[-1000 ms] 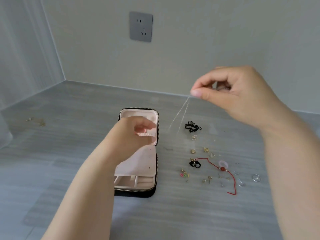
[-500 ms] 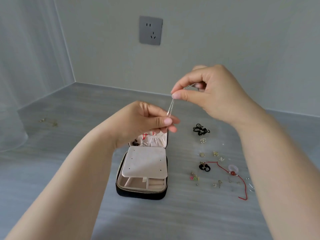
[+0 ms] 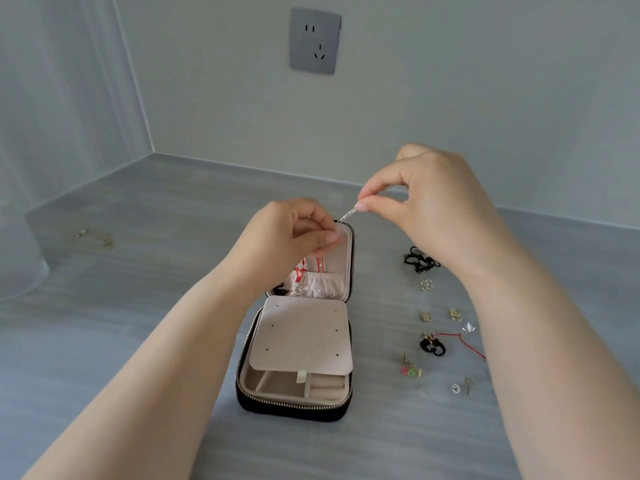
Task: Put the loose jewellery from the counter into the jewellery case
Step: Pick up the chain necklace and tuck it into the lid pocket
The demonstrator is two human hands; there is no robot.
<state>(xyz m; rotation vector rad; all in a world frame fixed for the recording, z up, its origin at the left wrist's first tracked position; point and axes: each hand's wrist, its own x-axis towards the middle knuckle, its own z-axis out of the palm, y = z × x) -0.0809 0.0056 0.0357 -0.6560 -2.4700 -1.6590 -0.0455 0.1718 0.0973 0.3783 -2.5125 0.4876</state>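
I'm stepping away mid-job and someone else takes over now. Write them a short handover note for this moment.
Hands: right hand pinches the silver chain up top; left hand pinches it lower down, above the open lid.
Things: jewellery case open on the counter, flap over its tray.
Done: a red cord and small silver pieces sit in the lid pocket.
Left: chain to stow; black hair ties, earrings, charms and a red string lie on the counter right of the case.

Shiny metal chain (image 3: 346, 215); matt suede-like case lining (image 3: 301, 336); metal zip (image 3: 247, 341).
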